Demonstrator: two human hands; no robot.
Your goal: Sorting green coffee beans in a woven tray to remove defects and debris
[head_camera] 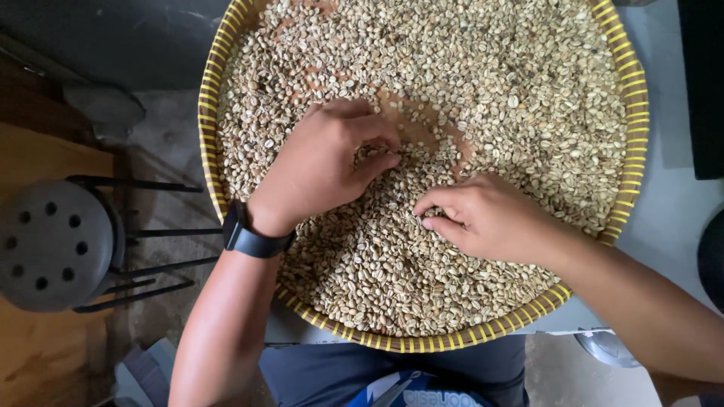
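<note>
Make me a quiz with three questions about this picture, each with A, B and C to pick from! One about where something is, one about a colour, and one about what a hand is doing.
1. Where is the stool?
A. Left of the tray
B. On top of the beans
C. Right of the tray

2. What colour is the tray rim?
A. Blue
B. Yellow with dark stripes
C. Plain white

3. What is the left hand doing?
A. Lying flat and open
B. Held in the air
C. Pinching at beans with curled fingers

Answers:
1. A, the round stool with holes in its seat stands left of the tray.
2. B, the woven rim is yellow with thin dark bands.
3. C, the left hand, the one with the watch, bends its fingers down into the beans, as does the right hand.
</note>
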